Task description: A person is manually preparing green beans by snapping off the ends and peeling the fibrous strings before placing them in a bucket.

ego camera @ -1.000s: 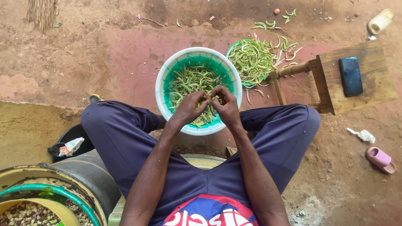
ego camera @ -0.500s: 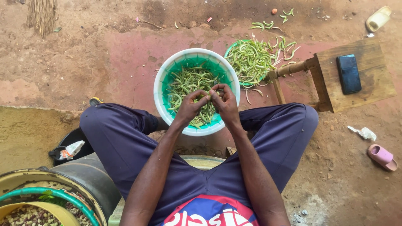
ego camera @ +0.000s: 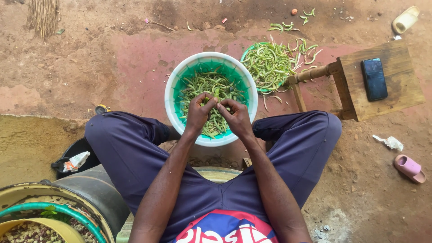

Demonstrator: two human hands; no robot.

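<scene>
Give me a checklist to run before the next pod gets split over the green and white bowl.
1. Both hands over the round green plastic bowl with white rim: ok, left hand and right hand meet above it.
2. Green bean pod pinched between the fingers of both hands: ok.
3. Pods left in the bowl: ok, plenty.
4. Heap of green pods on the ground: ok, beside the bowl, apart from it.
5. Black phone on the wooden stool: ok, lying flat, away from the edges.
6. Whether the pod is already split: cannot tell.
</scene>
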